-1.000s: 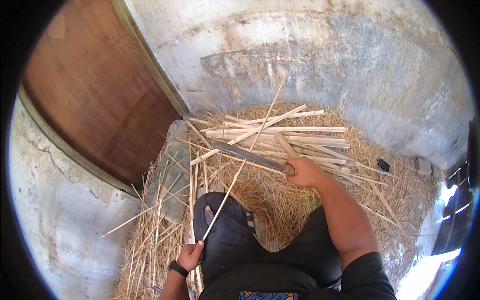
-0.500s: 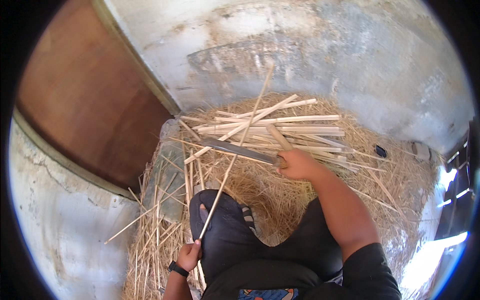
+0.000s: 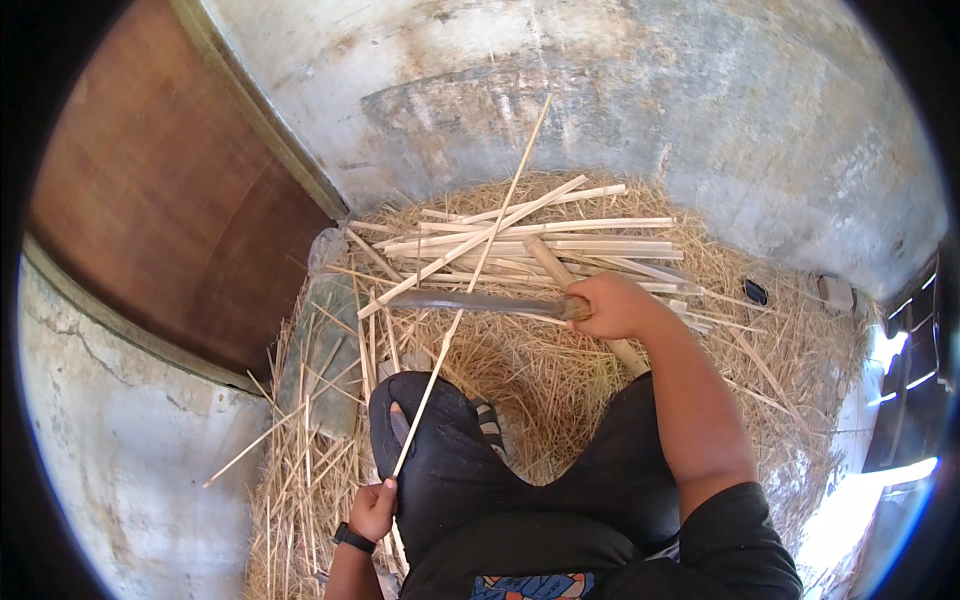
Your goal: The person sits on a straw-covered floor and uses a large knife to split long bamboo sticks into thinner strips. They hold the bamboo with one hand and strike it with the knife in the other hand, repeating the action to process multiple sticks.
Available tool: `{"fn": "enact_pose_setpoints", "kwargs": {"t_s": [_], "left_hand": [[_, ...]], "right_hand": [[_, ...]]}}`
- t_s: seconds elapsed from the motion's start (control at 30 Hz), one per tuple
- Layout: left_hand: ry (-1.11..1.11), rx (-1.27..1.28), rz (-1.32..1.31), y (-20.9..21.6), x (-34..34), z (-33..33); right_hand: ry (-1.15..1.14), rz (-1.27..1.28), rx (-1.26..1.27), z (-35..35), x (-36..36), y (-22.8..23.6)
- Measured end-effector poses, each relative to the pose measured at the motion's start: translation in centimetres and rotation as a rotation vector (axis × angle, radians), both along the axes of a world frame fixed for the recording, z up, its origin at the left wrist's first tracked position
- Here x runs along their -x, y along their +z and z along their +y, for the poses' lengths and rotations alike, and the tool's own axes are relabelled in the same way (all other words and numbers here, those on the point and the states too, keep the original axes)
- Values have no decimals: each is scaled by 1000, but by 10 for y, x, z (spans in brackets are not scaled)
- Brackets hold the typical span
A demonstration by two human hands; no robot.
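Observation:
My left hand [image 3: 373, 511], closed near my left knee, grips the lower end of a long thin bamboo strip [image 3: 437, 366]. The strip slants up and away across my thigh, its far end beyond the pile. My right hand [image 3: 609, 304] is wrapped round the wooden handle of a machete [image 3: 470, 301]. Its blade points left, nearly level, and crosses the strip; whether the edge touches it I cannot tell. Under my right hand a thicker round stick [image 3: 548, 262] runs from the pile toward my right knee.
Ahead lies a pile of split bamboo strips [image 3: 610, 224] on fine shavings [image 3: 530, 370]. More thin strips [image 3: 310, 470] lie to my left by a stone slab [image 3: 335, 375]. A brown door panel [image 3: 170, 190] and a stained wall [image 3: 640, 110] border the space. A small dark object [image 3: 756, 292] sits right.
The machete has swung from slanting to nearly level, and my right hand has shifted slightly right and up. My left hand still holds the strip in about the same place.

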State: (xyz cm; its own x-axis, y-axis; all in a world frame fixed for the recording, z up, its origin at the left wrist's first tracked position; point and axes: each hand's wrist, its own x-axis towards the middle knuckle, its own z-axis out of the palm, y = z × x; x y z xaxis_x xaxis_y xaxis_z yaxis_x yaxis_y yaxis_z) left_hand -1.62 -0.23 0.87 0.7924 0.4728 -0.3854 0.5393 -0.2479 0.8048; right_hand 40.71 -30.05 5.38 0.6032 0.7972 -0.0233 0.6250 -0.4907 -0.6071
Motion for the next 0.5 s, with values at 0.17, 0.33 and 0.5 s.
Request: {"fn": "enact_pose_setpoints", "kwargs": {"t_s": [0.17, 0.33, 0.5], "left_hand": [[11, -21, 16, 3, -2, -3], [-10, -12, 35, -1, 2, 3], [-12, -10, 44, 1, 0, 3]], "right_hand": [[-174, -11, 2, -19, -8, 11], [10, -150, 53, -5, 21, 17], [-160, -112, -44, -8, 0, 4]]}}
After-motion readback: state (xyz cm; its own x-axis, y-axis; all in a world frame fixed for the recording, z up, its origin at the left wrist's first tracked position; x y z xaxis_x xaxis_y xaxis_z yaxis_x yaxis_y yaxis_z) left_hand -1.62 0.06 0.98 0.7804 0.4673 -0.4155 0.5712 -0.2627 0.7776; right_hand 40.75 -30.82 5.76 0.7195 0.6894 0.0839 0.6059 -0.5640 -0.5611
